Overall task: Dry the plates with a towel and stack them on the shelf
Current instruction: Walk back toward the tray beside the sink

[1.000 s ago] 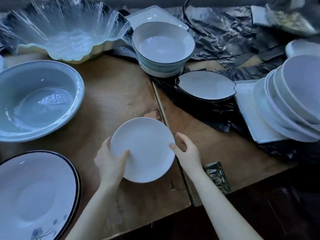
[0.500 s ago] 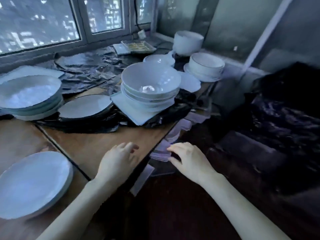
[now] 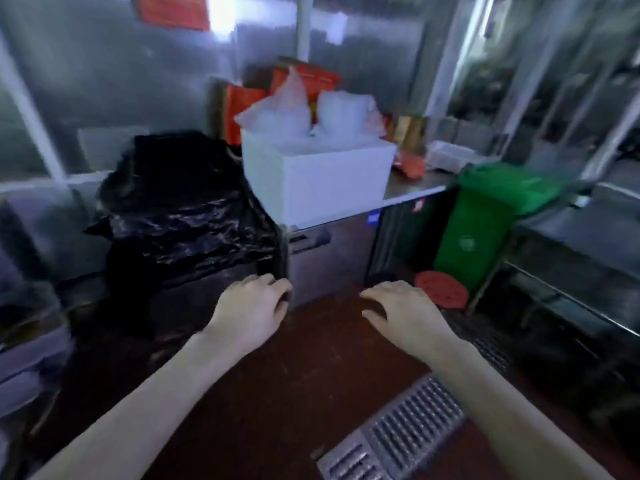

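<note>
Fingers (image 3: 273,284) of left hand (image 3: 251,308): loosely curled, slightly apart, gripping nothing. Fingers (image 3: 375,294) of right hand (image 3: 403,311): same relaxed curl, tips down, nothing pinched. Both palms down, level with each other, well apart, hovering over the floor (image 3: 311,358), touching no surface. Reads as a transit posture, not a grasp: 2 free hands out front, likely for balance or ready for the next pickup.

No plates, no towel, no shelf in frame. Task's things out of view, so no telling their place from here. Judged step: between handling steps, probably heading for a towel or more plates. Can't confirm either.

Outward from the hands:
- Steel counter (image 3: 412,187) straight ahead.
- White foam box (image 3: 318,181) on the counter's left corner, front wall near the front edge, likely parked there for easy reach.
- Clear bags (image 3: 304,112) standing up out of the box's open top.
- Red packets (image 3: 242,109) behind the box, toward the counter's back edge, leaning at the wall.
- Black plastic sheeting (image 3: 180,209) heaped just left of the counter's left edge, draped over something hidden.
- Green bin (image 3: 474,237) just beside the counter's right end.
- Red disc (image 3: 441,291) flat on the floor at the bin's foot.
- Drain grate (image 3: 398,434) set in the floor, below the right forearm.

Heavy motion blur; fine detail not readable. Next need: find towel and plates before any gripping. Risk: grate underfoot, so slow steps once carrying crockery.
</note>
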